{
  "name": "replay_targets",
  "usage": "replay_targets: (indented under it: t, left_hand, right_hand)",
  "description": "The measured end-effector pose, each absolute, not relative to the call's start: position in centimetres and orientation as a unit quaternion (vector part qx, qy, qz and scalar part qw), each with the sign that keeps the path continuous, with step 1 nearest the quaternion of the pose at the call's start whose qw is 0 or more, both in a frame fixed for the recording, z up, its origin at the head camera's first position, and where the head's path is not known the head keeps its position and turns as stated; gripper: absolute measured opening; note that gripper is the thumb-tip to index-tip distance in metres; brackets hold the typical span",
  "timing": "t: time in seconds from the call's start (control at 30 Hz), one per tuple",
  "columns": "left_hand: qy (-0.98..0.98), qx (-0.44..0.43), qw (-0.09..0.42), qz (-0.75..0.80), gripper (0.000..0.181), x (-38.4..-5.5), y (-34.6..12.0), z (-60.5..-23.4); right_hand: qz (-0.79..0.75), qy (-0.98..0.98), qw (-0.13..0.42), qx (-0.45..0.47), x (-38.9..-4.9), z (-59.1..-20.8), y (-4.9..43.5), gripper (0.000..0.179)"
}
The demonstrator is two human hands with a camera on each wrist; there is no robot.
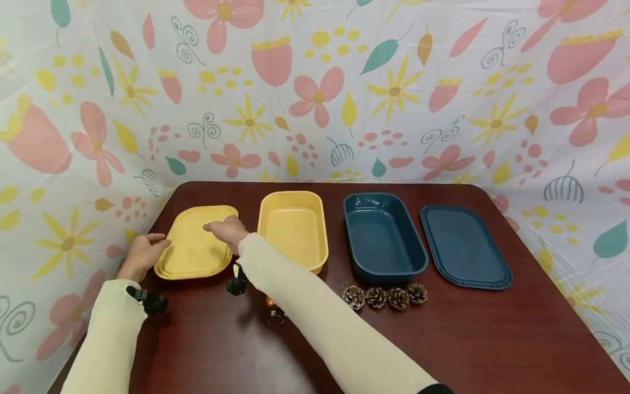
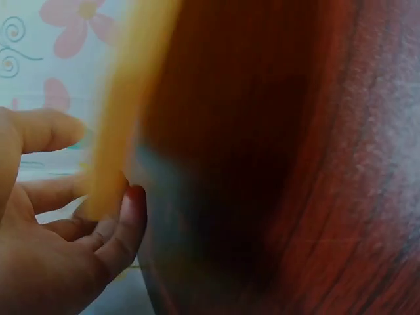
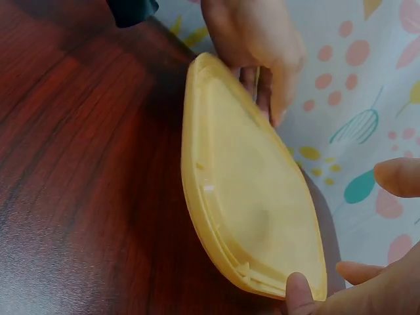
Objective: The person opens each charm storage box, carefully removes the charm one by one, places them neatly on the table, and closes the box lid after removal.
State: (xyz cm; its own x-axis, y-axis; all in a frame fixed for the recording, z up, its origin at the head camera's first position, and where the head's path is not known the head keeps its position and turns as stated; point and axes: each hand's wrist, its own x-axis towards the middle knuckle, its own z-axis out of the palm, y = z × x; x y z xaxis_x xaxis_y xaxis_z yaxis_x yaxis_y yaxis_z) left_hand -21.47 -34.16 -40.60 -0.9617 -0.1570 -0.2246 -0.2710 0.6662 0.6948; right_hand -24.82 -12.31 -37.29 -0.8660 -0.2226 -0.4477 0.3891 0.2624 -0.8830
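A shallow yellow lid (image 1: 197, 241) with rounded corners is at the far left of the table, between both hands. My left hand (image 1: 143, 254) holds its left edge; in the left wrist view the fingers (image 2: 125, 230) curl under the rim, while the thumb stands off on the other side. At the opposite edge is my right hand (image 1: 228, 232), with a fingertip (image 3: 298, 292) against the rim in the right wrist view. That view shows the lid (image 3: 252, 177) at a slant over the table. Right of it sits a yellow box (image 1: 292, 235) without a cover.
A deep blue box (image 1: 384, 241) and a flat blue lid (image 1: 465, 246) lie to the right. Several pine cones (image 1: 397, 298) line up before the blue box. A shiny orange ball (image 1: 270, 302) shows partly behind my right sleeve. Patterned cloth (image 1: 315, 98) borders the table.
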Motion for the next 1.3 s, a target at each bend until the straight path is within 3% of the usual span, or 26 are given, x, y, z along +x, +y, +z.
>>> replay_targets:
  t: [0.43,0.73,1.03,1.3]
  left_hand:
    - [0.894,-0.128,0.004,0.429,0.057,-20.4,-34.9,-40.3]
    - [0.863,-0.157,-0.057,0.476,0.056,-20.7,-33.3,-37.7]
    - [0.689,-0.066,-0.065,0.719,0.05,-21.2,-31.2,-34.2]
    - [0.648,0.011,-0.051,0.76,0.061,-20.3,-27.5,-33.0]
  right_hand:
    - [-0.62,0.739,0.262,0.041,-25.2,-35.6,-11.7,0.069]
    - [-0.646,0.724,0.241,0.033,-26.1,-33.7,-10.0,0.065]
    - [-0.681,0.691,0.241,-0.013,-27.6,-30.1,-4.8,0.067]
    - [-0.693,0.684,0.22,-0.06,-26.6,-29.0,1.1,0.052]
